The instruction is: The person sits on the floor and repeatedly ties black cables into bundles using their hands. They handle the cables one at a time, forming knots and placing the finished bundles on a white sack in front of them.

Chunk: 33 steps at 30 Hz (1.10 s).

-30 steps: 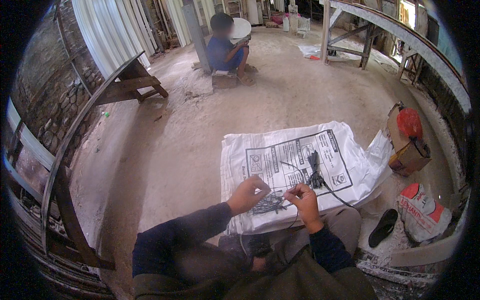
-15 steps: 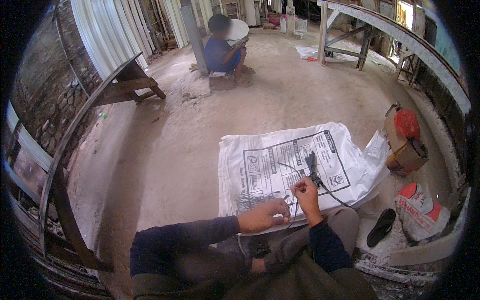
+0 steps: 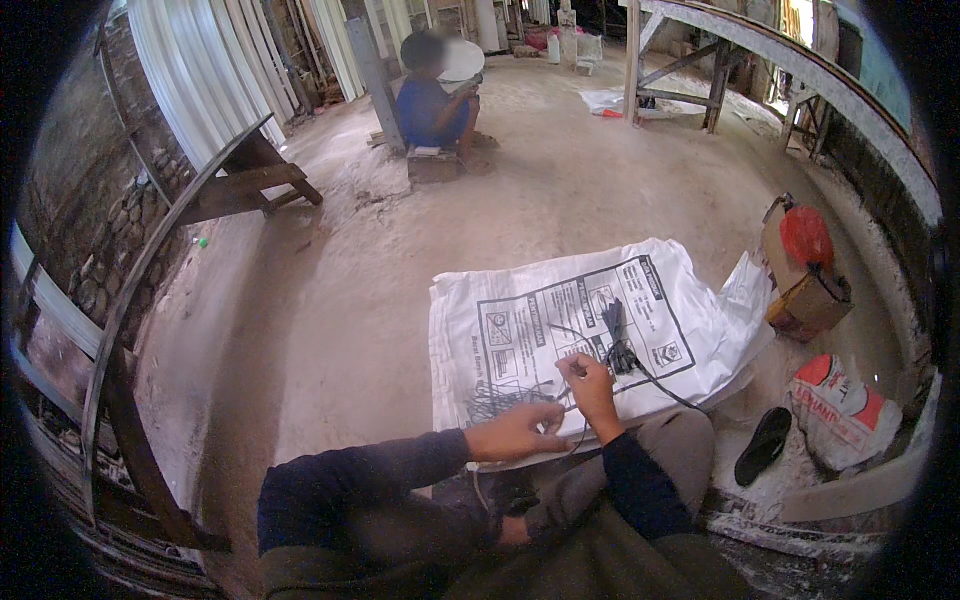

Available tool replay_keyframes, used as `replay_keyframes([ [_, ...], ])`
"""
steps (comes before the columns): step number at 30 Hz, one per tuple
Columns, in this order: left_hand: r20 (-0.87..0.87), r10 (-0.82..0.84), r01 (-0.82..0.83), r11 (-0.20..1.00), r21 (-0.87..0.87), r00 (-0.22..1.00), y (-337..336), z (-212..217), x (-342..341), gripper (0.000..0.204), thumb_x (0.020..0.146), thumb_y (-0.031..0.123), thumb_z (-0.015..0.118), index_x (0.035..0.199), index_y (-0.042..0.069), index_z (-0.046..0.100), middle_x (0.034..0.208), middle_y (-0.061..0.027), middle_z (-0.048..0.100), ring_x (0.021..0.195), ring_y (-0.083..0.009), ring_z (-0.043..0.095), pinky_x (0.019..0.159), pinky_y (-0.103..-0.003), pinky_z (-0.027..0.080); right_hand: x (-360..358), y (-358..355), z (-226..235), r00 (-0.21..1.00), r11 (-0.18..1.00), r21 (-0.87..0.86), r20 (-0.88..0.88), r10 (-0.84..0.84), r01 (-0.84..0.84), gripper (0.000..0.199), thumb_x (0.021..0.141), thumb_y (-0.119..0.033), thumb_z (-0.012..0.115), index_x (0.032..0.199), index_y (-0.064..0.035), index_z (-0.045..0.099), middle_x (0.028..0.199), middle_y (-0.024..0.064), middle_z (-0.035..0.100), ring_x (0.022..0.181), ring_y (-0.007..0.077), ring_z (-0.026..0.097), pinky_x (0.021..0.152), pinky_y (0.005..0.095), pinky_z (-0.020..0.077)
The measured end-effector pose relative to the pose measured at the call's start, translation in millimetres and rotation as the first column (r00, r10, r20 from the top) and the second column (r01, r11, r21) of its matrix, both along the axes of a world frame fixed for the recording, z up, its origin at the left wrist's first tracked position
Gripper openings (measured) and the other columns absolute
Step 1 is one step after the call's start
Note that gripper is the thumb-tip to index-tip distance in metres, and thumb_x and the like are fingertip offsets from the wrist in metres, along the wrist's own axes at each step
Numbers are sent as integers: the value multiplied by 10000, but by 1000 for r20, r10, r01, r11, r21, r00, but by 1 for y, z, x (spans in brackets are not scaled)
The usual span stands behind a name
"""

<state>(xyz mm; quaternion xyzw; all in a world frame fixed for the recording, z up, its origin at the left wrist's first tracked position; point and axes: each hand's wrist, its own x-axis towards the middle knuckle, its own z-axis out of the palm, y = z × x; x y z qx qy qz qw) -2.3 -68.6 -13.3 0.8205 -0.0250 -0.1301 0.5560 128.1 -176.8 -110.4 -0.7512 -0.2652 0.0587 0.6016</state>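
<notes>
A white printed sack point(image 3: 460, 300) lies flat in front of my folded legs. My right hand point(image 3: 590, 388) is above it, fingers pinched on a thin black cord point(image 3: 586, 432) that hangs down toward my lap. Just to its left, my left hand point(image 3: 515, 433) is curled with thumb and forefinger close to the cord; whether they grip it is too small to make out. Beyond the right hand rests a bundle of black cords point(image 3: 621, 352), one long strand trailing right to the sack's edge. A loose pile of short dark strands point(image 3: 500, 400) lies beside my left hand.
On the right are a cardboard box point(image 3: 805, 290) with a red bag point(image 3: 806, 238), a red-and-white sack point(image 3: 845, 415) and a black sandal point(image 3: 763, 446). A person point(image 3: 435, 112) sits far off by a post. Wooden frames point(image 3: 235, 190) stand left, a long table point(image 3: 770, 55) far right.
My right hand has moved slightly left and up, closer over the left hand. The whole view has shifted a little. The seated person stays in place.
</notes>
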Motion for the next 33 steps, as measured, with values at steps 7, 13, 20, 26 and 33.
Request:
replay_keyframes([
  [7,-5,446,-439,879,-185,895,51,24,8,150,792,114,561,909,30,600,845,-18,595,659,-71,549,507,-184,429,5,-13,-2,994,993,-111,97,48,-37,156,746,-167,635,769,-15,610,755,90,548,724,195,538,666,283,423],
  [13,-14,658,-657,750,-74,753,113,-11,2,178,768,166,599,877,26,613,753,-38,582,617,-92,523,471,-217,407,-16,-16,26,918,918,-102,63,391,-383,133,779,-146,577,724,-26,596,712,78,542,704,207,534,691,302,411],
  [20,-7,734,-734,679,-9,679,123,-29,14,130,763,146,596,794,23,570,721,-32,551,588,-101,525,442,-231,407,-46,1,40,700,879,-289,532,476,-378,160,776,-194,560,678,-69,579,687,49,551,703,216,537,829,376,362],
  [26,6,720,-717,690,101,694,121,-33,13,120,758,139,600,794,27,575,707,-40,548,570,-115,540,442,-250,421,-50,-3,51,705,863,-363,504,499,-351,163,773,-204,558,710,-59,600,698,61,571,695,225,549,806,376,380],
  [33,-181,517,-504,856,116,836,107,-74,-9,190,747,202,598,794,18,604,676,-76,573,565,-131,553,466,-264,440,-5,-22,2,921,749,-596,41,387,-288,237,779,-271,515,772,-62,627,790,110,601,758,280,568,654,368,430],
])
